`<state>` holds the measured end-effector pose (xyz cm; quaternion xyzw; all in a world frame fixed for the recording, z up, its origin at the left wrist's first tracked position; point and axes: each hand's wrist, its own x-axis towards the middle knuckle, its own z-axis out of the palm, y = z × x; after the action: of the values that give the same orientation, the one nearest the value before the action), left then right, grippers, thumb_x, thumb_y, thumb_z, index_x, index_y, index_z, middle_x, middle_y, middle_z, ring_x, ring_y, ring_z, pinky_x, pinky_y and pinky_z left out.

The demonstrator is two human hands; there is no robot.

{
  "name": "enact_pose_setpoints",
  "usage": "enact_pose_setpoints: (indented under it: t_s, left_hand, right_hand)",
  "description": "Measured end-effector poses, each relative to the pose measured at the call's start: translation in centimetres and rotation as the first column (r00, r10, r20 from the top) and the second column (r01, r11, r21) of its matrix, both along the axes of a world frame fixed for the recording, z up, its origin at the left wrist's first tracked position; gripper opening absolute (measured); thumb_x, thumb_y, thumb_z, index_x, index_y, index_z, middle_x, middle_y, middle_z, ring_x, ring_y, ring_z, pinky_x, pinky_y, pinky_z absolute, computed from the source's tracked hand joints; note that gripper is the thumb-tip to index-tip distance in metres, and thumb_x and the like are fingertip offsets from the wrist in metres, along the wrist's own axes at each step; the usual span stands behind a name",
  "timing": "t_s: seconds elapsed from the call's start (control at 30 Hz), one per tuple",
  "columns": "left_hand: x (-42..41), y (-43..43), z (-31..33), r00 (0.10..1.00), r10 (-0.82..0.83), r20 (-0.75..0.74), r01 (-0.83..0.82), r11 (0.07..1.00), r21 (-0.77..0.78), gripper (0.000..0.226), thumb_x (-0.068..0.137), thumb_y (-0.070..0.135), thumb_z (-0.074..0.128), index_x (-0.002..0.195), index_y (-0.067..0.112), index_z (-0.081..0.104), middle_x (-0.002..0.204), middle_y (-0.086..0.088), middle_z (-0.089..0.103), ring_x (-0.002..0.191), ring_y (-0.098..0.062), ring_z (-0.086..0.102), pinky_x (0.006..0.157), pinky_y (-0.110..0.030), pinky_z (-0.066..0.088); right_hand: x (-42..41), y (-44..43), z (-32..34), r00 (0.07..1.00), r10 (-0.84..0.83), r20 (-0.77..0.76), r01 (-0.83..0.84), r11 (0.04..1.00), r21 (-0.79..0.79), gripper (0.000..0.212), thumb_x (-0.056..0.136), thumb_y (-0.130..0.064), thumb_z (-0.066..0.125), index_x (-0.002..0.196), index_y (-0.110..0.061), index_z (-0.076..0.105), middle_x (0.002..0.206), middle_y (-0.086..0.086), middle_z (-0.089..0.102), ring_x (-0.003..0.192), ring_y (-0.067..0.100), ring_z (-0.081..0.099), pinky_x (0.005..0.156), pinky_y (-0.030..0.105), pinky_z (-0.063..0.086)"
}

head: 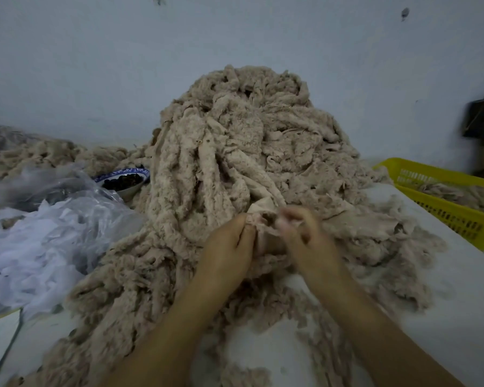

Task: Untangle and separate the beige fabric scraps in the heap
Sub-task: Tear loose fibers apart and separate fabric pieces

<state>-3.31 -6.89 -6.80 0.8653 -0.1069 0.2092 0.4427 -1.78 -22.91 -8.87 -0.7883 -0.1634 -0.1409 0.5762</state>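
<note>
A tall heap of fluffy beige fabric scraps (pixel 243 141) rises against the wall in the middle and spills forward in long strands toward me. At its near foot, both hands pinch the same beige scrap (pixel 266 219). My left hand (pixel 229 244) grips its left side with fingers closed. My right hand (pixel 305 233), slightly blurred, grips its right side. The scrap is bunched between the two hands and still runs up into the heap.
A yellow plastic basket (pixel 456 216) with beige scraps stands at the right. Clear plastic bags with white material (pixel 39 241) lie at the left, a blue-rimmed bowl of dark pieces (pixel 123 181) behind them. More beige scraps (pixel 39 152) lie far left. White tabletop (pixel 444 317) shows at right.
</note>
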Motion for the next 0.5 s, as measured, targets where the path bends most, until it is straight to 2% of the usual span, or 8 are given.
enact_pose_setpoints:
  t_s: [0.1,0.17,0.23,0.3,0.33,0.37,0.43,0.5]
  left_hand:
    - [-0.2,-0.3,-1.2,0.999,0.037,0.022,-0.035,0.998,-0.049,0.028,0.103,0.019,0.044,0.079,0.012,0.056,0.068,0.003,0.061,0.063,-0.014,0.056,0.059,-0.033,0.047]
    - [0.1,0.1,-1.9,0.998,0.067,0.015,-0.065,0.993,-0.099,0.034,0.104,0.025,0.046,0.071,0.022,0.056,0.064,0.011,0.060,0.059,-0.001,0.053,0.054,-0.015,0.040]
    - [1.1,1.2,-2.3,0.979,0.171,-0.110,-0.196,0.937,-0.290,0.042,0.104,0.036,0.044,0.072,0.024,0.066,0.064,0.013,0.063,0.060,0.000,0.055,0.058,-0.016,0.044]
    - [2.3,3.0,-2.4,0.931,0.231,-0.282,-0.350,0.780,-0.519,0.048,0.104,0.042,0.044,0.069,0.023,0.070,0.053,0.012,0.057,0.058,-0.009,0.055,0.061,-0.026,0.044]
    - [2.6,3.6,-2.6,0.919,0.234,-0.319,-0.380,0.743,-0.551,0.048,0.104,0.044,0.044,0.069,0.023,0.070,0.052,0.013,0.056,0.058,-0.010,0.054,0.060,-0.027,0.044]
    - [2.7,3.8,-2.8,0.919,0.232,-0.318,-0.376,0.756,-0.536,0.047,0.104,0.044,0.045,0.070,0.023,0.069,0.056,0.012,0.059,0.062,-0.011,0.058,0.062,-0.028,0.045]
    - [2.9,3.6,-3.2,0.933,0.238,-0.269,-0.344,0.804,-0.485,0.044,0.103,0.044,0.045,0.072,0.025,0.070,0.073,0.007,0.068,0.077,-0.011,0.065,0.074,-0.027,0.050]
    - [2.7,3.3,-3.4,0.930,0.308,-0.199,-0.358,0.880,-0.311,0.042,0.104,0.041,0.043,0.072,0.027,0.066,0.076,0.010,0.066,0.076,0.003,0.062,0.068,-0.015,0.044]
  right_hand:
    - [0.0,1.0,-1.1,0.990,0.132,-0.039,-0.137,0.969,-0.204,0.008,0.094,-0.054,0.053,0.099,-0.048,0.057,0.093,-0.032,0.063,0.082,-0.009,0.061,0.063,0.004,0.042]
    - [0.4,0.8,-1.1,0.997,0.063,0.032,-0.055,0.975,-0.213,0.021,0.100,-0.042,0.049,0.085,-0.031,0.059,0.075,-0.019,0.062,0.067,-0.001,0.057,0.058,0.010,0.038]
    - [0.2,0.4,-0.3,0.998,0.053,0.047,-0.051,0.998,-0.037,0.029,0.097,-0.048,0.045,0.079,-0.032,0.062,0.066,-0.019,0.057,0.059,-0.003,0.053,0.055,0.012,0.038]
    - [0.2,-0.2,0.3,1.000,0.021,0.016,-0.024,0.978,0.208,0.027,0.089,-0.056,0.042,0.079,-0.046,0.065,0.065,-0.027,0.058,0.059,-0.012,0.055,0.053,0.007,0.042]
    - [0.3,-0.4,0.6,1.000,-0.009,-0.009,0.011,0.953,0.302,0.026,0.090,-0.056,0.043,0.082,-0.048,0.066,0.068,-0.032,0.061,0.062,-0.016,0.057,0.054,0.006,0.045]
    - [0.4,-0.7,0.7,0.999,-0.040,-0.034,0.050,0.924,0.380,0.025,0.093,-0.054,0.044,0.087,-0.044,0.066,0.072,-0.033,0.065,0.065,-0.016,0.059,0.057,0.007,0.047]
    - [1.0,-1.4,0.4,0.991,-0.064,-0.116,0.115,0.853,0.509,0.023,0.100,-0.045,0.045,0.097,-0.034,0.066,0.084,-0.017,0.073,0.076,-0.001,0.067,0.068,0.022,0.055]
    - [1.3,-1.8,0.6,0.981,-0.075,-0.181,0.170,0.787,0.593,0.023,0.101,-0.043,0.046,0.101,-0.032,0.067,0.093,-0.005,0.074,0.086,0.015,0.071,0.074,0.035,0.056]
